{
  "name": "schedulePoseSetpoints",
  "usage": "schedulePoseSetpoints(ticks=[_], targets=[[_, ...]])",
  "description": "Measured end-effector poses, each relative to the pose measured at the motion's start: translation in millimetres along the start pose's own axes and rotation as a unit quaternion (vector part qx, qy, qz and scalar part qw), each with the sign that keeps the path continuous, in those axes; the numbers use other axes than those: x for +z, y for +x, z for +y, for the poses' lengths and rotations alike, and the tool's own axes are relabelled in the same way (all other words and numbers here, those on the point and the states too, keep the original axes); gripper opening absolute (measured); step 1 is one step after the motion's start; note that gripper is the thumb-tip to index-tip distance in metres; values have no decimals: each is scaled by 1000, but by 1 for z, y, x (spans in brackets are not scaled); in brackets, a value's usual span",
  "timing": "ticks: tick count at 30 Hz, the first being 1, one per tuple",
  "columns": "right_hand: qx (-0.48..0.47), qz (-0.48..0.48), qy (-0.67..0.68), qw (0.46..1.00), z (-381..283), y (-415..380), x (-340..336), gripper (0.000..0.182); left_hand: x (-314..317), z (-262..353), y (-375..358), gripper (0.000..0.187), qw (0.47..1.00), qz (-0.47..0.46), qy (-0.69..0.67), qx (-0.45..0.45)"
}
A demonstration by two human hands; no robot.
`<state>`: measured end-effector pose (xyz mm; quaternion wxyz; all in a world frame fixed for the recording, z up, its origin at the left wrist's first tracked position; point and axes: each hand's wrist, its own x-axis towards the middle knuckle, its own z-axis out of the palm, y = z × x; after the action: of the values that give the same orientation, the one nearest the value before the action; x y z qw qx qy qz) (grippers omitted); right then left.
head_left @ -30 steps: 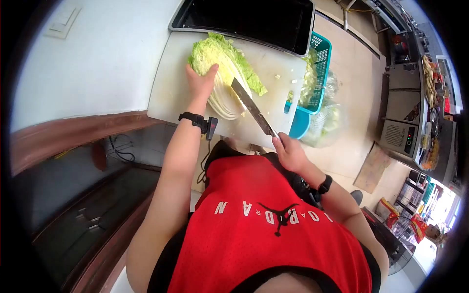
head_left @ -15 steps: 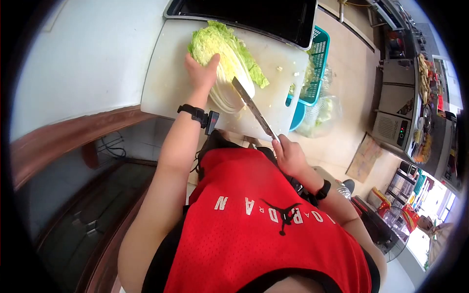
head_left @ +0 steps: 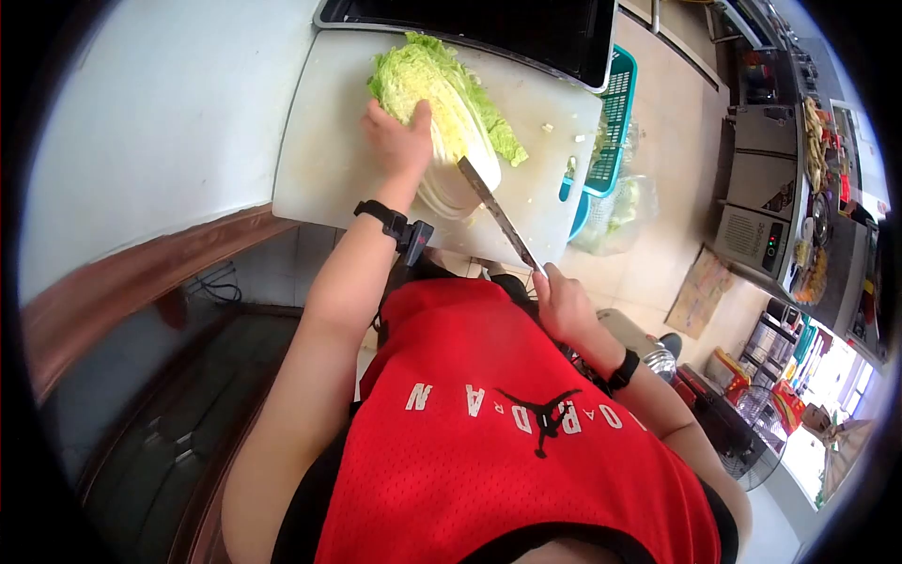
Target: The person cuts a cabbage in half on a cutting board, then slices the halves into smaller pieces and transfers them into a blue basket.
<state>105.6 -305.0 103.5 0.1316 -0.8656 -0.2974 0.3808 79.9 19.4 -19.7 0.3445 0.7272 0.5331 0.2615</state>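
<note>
A pale green and yellow cabbage (head_left: 458, 122) lies on a white cutting board (head_left: 324, 122). My left hand (head_left: 402, 141) grips its left side, thumb and fingers spread around the leaves. In my right hand (head_left: 564, 305) is the handle of a knife (head_left: 498, 214), its blade slanting up and left so that the tip is over the cabbage's lower right part. Whether the blade touches the cabbage I cannot tell. Small white scraps lie on the board to the right.
A black tray (head_left: 470, 21) sits beyond the board. Right of the board are a teal basket (head_left: 615, 122) and a clear plastic bag (head_left: 625, 216) with pale green pieces. A wooden rail (head_left: 141, 282) runs at the left, and a fan (head_left: 759, 423) stands far right.
The cabbage, my left hand and the knife appear slightly further right in the view. The board and basket have shifted a little too. Both hands keep their holds.
</note>
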Motion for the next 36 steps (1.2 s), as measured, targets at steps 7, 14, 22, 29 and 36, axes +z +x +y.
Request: schedulePoseSetpoints(ticks=[7,14,22,29,36], targets=[[23,-10,-8,1000,-4,10,12,34,10,-9,0,86,999,7,-32,19],[28,20,-12,999,-2,25,32,37,5,-6,2,84,993,-35,-112,1],[-30,40,24,998,5,30,26,36,6,-21,10,83,993,-43,-102,45],[-40,36,56,997,3,9,-4,38,4,-31,9,82,990,-46,-117,65],[-87,123,137,979,-45,59,-1,37,-2,-28,9,80,994,-48,-91,48]])
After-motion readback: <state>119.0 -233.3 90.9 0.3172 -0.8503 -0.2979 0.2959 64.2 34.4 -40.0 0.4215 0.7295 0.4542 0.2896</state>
